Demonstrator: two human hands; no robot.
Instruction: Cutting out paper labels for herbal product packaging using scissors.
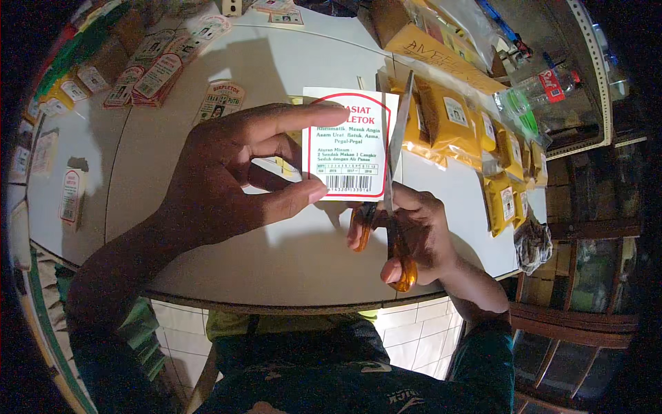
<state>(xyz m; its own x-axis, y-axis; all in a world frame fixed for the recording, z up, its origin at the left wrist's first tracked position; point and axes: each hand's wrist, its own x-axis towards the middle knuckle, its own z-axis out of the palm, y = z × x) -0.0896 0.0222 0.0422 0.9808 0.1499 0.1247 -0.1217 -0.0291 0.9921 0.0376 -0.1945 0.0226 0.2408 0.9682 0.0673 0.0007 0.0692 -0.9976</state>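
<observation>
My left hand (243,171) pinches the left side of a white paper label (346,145) between thumb and fingers, above the table. The label has a red arched border, green and red print and a barcode. In my right hand (419,227) is a pair of scissors (397,171) with amber-brown handles. Its blades are spread and point away from me, along the label's right side, near the red border. Part of the label's top left is covered by my index finger. Behind my left hand another arched label (222,101) lies on the table, partly hidden.
Stacks of cut labels (158,72) lie at the back left of the white table (289,279). Yellow-brown filled plastic packets (450,119) line the right side, before a cardboard box (439,54) with handwriting. A plastic bottle (548,85) lies at the far right. One narrow label stack (72,194) stands at left.
</observation>
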